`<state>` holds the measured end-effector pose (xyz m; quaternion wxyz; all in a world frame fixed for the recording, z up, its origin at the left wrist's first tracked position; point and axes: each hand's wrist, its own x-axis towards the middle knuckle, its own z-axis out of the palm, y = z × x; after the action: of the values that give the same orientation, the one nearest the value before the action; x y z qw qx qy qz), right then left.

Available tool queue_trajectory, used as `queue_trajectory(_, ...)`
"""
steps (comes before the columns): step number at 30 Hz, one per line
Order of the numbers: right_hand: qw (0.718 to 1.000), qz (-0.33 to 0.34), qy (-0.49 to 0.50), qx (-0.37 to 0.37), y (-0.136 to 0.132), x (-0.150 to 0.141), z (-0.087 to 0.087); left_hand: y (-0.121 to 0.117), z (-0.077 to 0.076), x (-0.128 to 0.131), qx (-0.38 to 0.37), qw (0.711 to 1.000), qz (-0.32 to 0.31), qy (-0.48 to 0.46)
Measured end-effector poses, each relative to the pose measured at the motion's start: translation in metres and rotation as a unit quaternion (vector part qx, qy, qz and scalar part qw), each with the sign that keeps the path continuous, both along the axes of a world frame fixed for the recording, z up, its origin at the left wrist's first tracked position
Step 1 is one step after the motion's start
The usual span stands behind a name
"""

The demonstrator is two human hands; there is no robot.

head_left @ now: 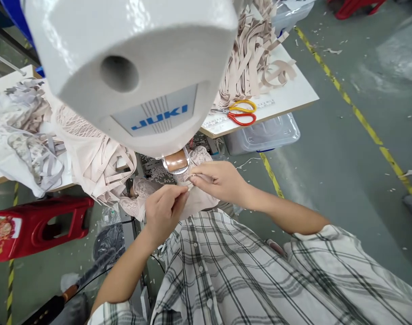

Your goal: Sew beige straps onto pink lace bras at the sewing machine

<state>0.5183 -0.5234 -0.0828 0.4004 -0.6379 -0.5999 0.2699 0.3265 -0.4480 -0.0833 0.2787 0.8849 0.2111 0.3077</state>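
A pale pink lace garment (196, 204), which looks like a bra, lies across my lap under the head of a white sewing machine (131, 81). My left hand (165, 206) is closed in a pinch on the fabric, its fingertips near the middle. From the other side, my right hand (221, 181) pinches a small edge or strap end between thumb and forefinger. Both sets of fingertips nearly meet, just below the machine's clear eye guard (176, 161). The needle and presser foot are hidden behind the machine head.
Scissors (241, 112) with yellow and red handles lie on the right tabletop by a heap of beige straps (249, 63). Pink garments (94, 167) and white ones (33, 153) cover the left table. A red stool (39, 225) is at left; a plastic bin (266, 133) sits below right.
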Motion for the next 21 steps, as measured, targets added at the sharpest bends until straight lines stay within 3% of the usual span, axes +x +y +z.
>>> queue_trajectory(4,0.995,0.051,0.065,-0.057,0.004,0.006,0.009,0.002,0.011,0.000,0.027,0.999,-0.015,0.016)
queue_trajectory(10,0.978,0.117,0.122,-0.124,0.005,0.014,0.017,0.005,0.013,0.002,-0.004,0.999,0.004,0.034)
queue_trajectory(16,0.978,0.150,0.083,-0.122,0.005,0.017,0.020,0.006,0.013,0.004,-0.037,0.998,0.013,0.049)
queue_trajectory(21,0.983,0.139,0.023,-0.121,0.005,0.016,0.021,0.015,0.018,0.007,-0.067,0.987,-0.020,0.145)
